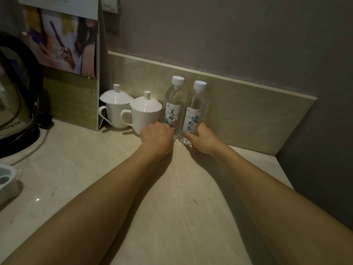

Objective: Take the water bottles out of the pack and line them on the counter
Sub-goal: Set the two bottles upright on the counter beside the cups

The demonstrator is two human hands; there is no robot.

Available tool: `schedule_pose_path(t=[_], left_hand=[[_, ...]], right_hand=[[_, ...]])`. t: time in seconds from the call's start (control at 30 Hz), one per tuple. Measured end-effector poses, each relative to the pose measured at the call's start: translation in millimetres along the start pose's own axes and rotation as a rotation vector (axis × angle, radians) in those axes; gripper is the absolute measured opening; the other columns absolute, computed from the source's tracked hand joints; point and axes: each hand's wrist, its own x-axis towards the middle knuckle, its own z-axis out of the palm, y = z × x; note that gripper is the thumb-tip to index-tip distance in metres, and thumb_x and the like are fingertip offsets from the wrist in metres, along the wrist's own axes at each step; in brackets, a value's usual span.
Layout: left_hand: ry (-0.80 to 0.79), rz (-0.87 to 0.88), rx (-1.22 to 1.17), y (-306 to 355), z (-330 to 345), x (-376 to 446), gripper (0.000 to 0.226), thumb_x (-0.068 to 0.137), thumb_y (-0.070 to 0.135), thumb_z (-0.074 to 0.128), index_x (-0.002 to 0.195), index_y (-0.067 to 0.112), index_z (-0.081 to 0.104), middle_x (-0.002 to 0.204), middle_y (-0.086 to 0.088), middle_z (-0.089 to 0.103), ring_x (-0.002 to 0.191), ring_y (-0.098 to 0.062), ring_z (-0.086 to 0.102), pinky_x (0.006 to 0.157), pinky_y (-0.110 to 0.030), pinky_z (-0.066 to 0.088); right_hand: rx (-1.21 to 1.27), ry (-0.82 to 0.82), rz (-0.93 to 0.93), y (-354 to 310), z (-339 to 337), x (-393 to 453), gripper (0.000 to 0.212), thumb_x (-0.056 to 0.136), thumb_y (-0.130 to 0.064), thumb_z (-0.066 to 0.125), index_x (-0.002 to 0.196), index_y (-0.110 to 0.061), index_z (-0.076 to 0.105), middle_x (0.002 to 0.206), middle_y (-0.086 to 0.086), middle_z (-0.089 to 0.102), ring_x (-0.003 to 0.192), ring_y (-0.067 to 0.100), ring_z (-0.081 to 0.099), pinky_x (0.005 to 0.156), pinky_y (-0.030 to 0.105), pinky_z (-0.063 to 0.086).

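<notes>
Left hand (157,137) grips the base of the left bottle (172,108); right hand (200,139) grips the right bottle (194,113). Both clear, white-capped, labelled bottles stand upright, touching, on the desk (172,188) against the backsplash.

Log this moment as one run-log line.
left hand: grips left bottle | right hand: grips right bottle | bottles: upright, side by side on counter

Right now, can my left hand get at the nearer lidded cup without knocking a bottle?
Probably yes. The left hand holds the left bottle low down, and the nearer cup stands just to its left with nothing between. It would have to let go first.
</notes>
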Motion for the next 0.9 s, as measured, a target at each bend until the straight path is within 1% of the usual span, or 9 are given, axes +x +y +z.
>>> schedule_pose_path(t=[0.23, 0.37, 0.4, 0.47, 0.53, 0.67, 0.77, 0.83, 0.9], left_hand=[[-0.016, -0.016, -0.040, -3.6, 0.6, 4.5, 0.047, 0.102, 0.047, 0.035, 0.108, 0.013, 0.066, 0.106, -0.010, 0.066, 0.097, -0.029, 0.064, 0.070, -0.034, 0.041], [-0.012, -0.019, -0.046, -5.5, 3.5, 4.8, 0.046, 0.102, 0.046, 0.036, 0.108, 0.012, 0.067, 0.105, -0.011, 0.066, 0.097, -0.030, 0.064, 0.069, -0.034, 0.040], [-0.010, -0.019, -0.049, -5.9, 4.0, 5.2, 0.046, 0.102, 0.046, 0.036, 0.108, 0.012, 0.067, 0.105, -0.011, 0.066, 0.097, -0.030, 0.064, 0.069, -0.034, 0.040], [-0.002, -0.018, -0.055, -6.2, 4.7, 5.1, 0.047, 0.102, 0.046, 0.036, 0.108, 0.012, 0.067, 0.104, -0.011, 0.067, 0.097, -0.030, 0.064, 0.069, -0.034, 0.040], [0.011, -0.014, -0.056, -5.8, 4.3, 4.6, 0.047, 0.102, 0.046, 0.036, 0.108, 0.012, 0.067, 0.105, -0.012, 0.066, 0.098, -0.030, 0.064, 0.069, -0.034, 0.040], [0.022, -0.010, -0.079, -5.1, 5.2, 4.9, 0.046, 0.102, 0.046, 0.037, 0.108, 0.011, 0.066, 0.105, -0.012, 0.065, 0.098, -0.030, 0.063, 0.071, -0.035, 0.042], [0.027, -0.013, -0.108, -5.3, 6.8, 3.6, 0.046, 0.102, 0.045, 0.037, 0.106, 0.011, 0.067, 0.102, -0.012, 0.065, 0.095, -0.029, 0.063, 0.069, -0.035, 0.042], [0.034, -0.011, -0.127, -5.3, 7.3, 2.4, 0.045, 0.102, 0.045, 0.037, 0.105, 0.011, 0.067, 0.100, -0.011, 0.065, 0.093, -0.029, 0.063, 0.068, -0.034, 0.042], [0.030, -0.014, -0.146, -5.0, 7.4, 2.0, 0.045, 0.102, 0.045, 0.037, 0.107, 0.011, 0.067, 0.103, -0.012, 0.065, 0.095, -0.030, 0.063, 0.070, -0.035, 0.042]], right_hand=[[0.002, 0.009, -0.008, 4.8, 1.4, 1.5, 0.054, 0.093, -0.032, 0.060, 0.126, 0.005, 0.041, 0.130, 0.020, 0.055, 0.118, 0.032, 0.055, 0.082, 0.027, 0.040], [-0.004, -0.004, -0.020, 2.9, 2.6, 1.1, 0.052, 0.093, -0.032, 0.060, 0.127, 0.005, 0.043, 0.128, 0.019, 0.055, 0.118, 0.032, 0.056, 0.083, 0.027, 0.042], [0.002, -0.009, -0.015, 1.7, 2.6, 0.8, 0.053, 0.093, -0.032, 0.060, 0.126, 0.005, 0.043, 0.127, 0.019, 0.056, 0.116, 0.032, 0.057, 0.085, 0.029, 0.045], [0.031, -0.016, -0.002, 0.3, 3.3, 1.1, 0.054, 0.092, -0.033, 0.062, 0.125, 0.005, 0.042, 0.126, 0.020, 0.057, 0.112, 0.035, 0.060, 0.091, 0.040, 0.051], [0.033, -0.023, 0.008, -1.2, 2.9, 0.6, 0.056, 0.091, -0.034, 0.062, 0.125, 0.006, 0.041, 0.125, 0.022, 0.057, 0.110, 0.036, 0.061, 0.092, 0.047, 0.051], [0.031, -0.035, 0.018, -1.7, 1.4, 0.9, 0.056, 0.092, -0.033, 0.062, 0.125, 0.006, 0.040, 0.123, 0.022, 0.059, 0.106, 0.033, 0.062, 0.092, 0.047, 0.052], [0.028, -0.039, 0.016, -1.5, 1.1, 2.2, 0.056, 0.091, -0.033, 0.062, 0.125, 0.006, 0.042, 0.121, 0.023, 0.060, 0.103, 0.031, 0.062, 0.092, 0.046, 0.052], [0.038, -0.040, 0.021, -0.2, 1.6, 3.3, 0.056, 0.090, -0.033, 0.063, 0.124, 0.007, 0.043, 0.115, 0.020, 0.062, 0.094, 0.025, 0.060, 0.090, 0.046, 0.053], [0.049, -0.029, 0.032, 0.7, 2.3, 3.4, 0.055, 0.090, -0.033, 0.063, 0.124, 0.006, 0.045, 0.106, 0.016, 0.063, 0.089, 0.023, 0.059, 0.086, 0.042, 0.054]])
